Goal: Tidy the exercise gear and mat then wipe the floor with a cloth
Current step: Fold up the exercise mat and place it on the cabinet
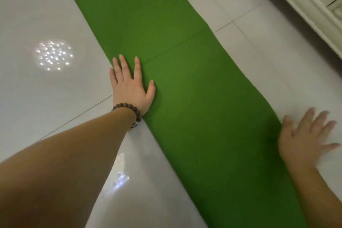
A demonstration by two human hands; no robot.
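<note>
My green exercise mat [185, 83] lies flat on the glossy white tiled floor [46, 89], running as a long strip from the far left corner toward me at the lower right. A thin crease crosses it about midway along its length.

My left hand [132, 87] rests palm down on the mat's left edge, just this side of the crease, with the fingers straight and spread; the little finger lies at the very border where the mat meets the tile. A bracelet of dark brown wooden beads [127, 110] circles that wrist.

My right hand [303, 139] is at the mat's right edge, nearer to me, fingers fanned out and straight over the tile beside the mat. It is blurred, so I cannot tell whether the palm touches the mat or the floor.

A cluster of bright light reflections [52, 54] shines on the tile to the left. White moulded furniture trim [303, 5] runs along the upper right corner.
</note>
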